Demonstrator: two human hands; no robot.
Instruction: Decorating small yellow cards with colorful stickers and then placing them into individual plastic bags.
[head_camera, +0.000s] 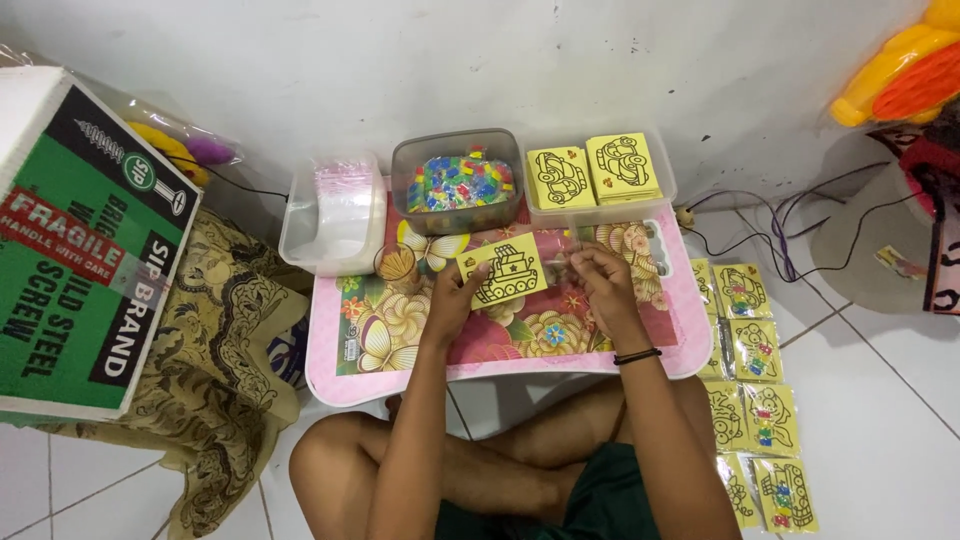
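My left hand holds a yellow card with a black line drawing of a tank by its left edge, above a small pink table with a flowered top. My right hand is at the card's right side, fingers pinched together near a thin clear plastic sleeve; whether it grips the sleeve is hard to tell. A black band is on my right wrist.
At the table's back stand a clear tub of plastic sleeves, a tub of small colourful packets and a tub of yellow cards. Several packed yellow cards lie on the floor at right. A cardboard box stands left.
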